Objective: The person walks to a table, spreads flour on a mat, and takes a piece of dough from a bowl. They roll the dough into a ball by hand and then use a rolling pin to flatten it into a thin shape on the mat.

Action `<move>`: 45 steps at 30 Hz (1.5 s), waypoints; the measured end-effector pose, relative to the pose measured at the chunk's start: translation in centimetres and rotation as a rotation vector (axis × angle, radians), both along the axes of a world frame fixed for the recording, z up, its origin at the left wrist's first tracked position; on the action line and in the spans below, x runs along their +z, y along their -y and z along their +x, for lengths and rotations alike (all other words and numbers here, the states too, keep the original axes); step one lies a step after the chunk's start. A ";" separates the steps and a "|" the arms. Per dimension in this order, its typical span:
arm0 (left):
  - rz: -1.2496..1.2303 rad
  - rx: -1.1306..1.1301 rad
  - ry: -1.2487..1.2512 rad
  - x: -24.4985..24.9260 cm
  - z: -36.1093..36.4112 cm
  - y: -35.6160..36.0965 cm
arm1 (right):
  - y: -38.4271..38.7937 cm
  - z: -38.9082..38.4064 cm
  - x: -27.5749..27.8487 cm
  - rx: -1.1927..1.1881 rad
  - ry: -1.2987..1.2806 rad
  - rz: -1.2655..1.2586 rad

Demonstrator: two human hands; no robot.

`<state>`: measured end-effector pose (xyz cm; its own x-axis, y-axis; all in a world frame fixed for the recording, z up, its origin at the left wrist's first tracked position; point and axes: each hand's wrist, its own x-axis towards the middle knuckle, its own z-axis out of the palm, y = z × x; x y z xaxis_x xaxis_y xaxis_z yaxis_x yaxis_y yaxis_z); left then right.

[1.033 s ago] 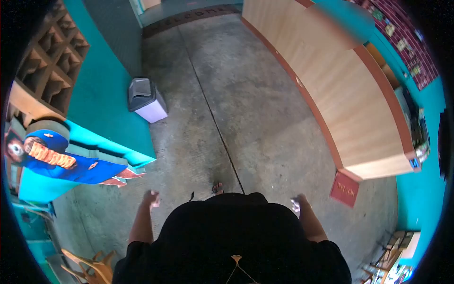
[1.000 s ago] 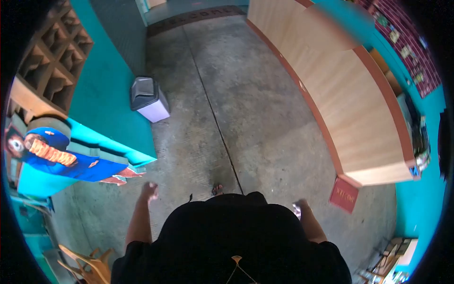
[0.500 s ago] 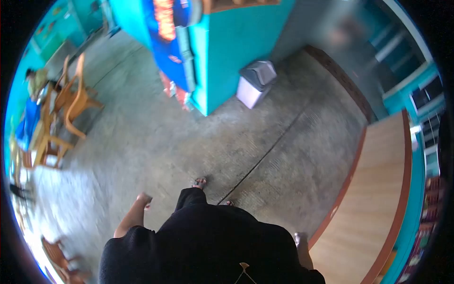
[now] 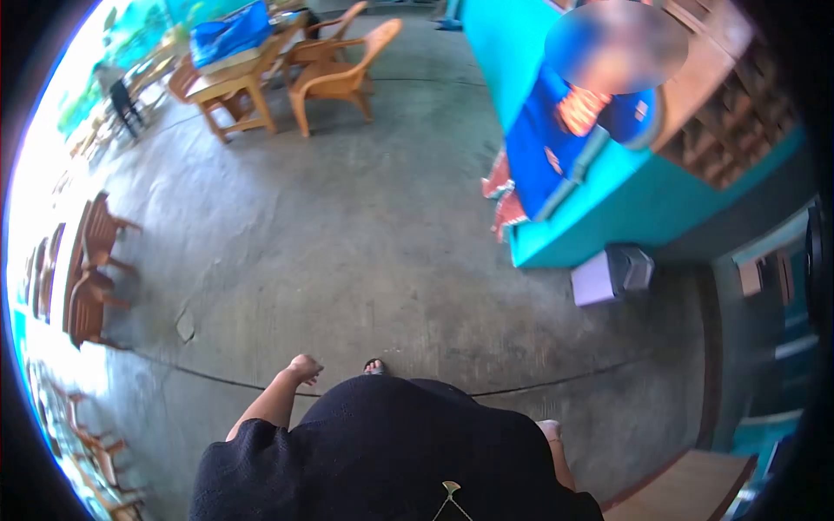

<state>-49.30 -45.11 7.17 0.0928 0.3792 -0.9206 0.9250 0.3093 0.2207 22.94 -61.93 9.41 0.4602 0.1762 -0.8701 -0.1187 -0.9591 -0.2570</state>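
Black top [image 4: 391, 451]: lower centre, between the two grips. Left grip [image 4: 304, 369]: bare, fingers loosely bent and partly spread, above the concrete floor [image 4: 365, 243]. Right grip [image 4: 550, 430]: low at the edge of the top, pale and blurred; from my feed I cannot tell how far it is open, or whether it holds anything. Gold-coloured pendant [image 4: 450, 489]: on the top, below and left of the right grip. Sandalled foot [image 4: 374, 367]: just right of the left grip.

Brown strip [image 4: 711, 347]: well to the right of and above the right grip; I cannot read any lettering on it at this angle.

Versus one second ago: my view has swung left. Red WELCOME mat gone from frame. Bin [image 4: 595, 276], formerly upper left of the left grip, now above and right of the right grip, as is the blue cutout figure [image 4: 543, 143]. Pale-fronted desk [image 4: 686, 486] has dropped to the lower right of the right grip. Wooden desk [image 4: 228, 81] with blue cover [image 4: 230, 35] has come in, far above the left grip.
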 end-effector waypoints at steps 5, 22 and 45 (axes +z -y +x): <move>0.173 0.976 0.136 5.3 -6.0 0.2 | -10.4 -3.4 -1.7 0.246 0.048 0.010; -0.017 1.551 0.004 1.4 -2.8 11.7 | -31.3 -0.3 -7.4 0.866 0.365 -0.154; 0.068 1.576 -0.125 7.6 11.9 11.1 | -55.6 -3.5 -8.1 2.646 0.731 0.192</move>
<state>-37.39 -56.17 14.74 -0.4901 0.0573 -0.8698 -0.2887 0.9308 0.2240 19.43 -6.37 1.29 -0.5164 0.4638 -0.7198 0.4862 0.8508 0.1994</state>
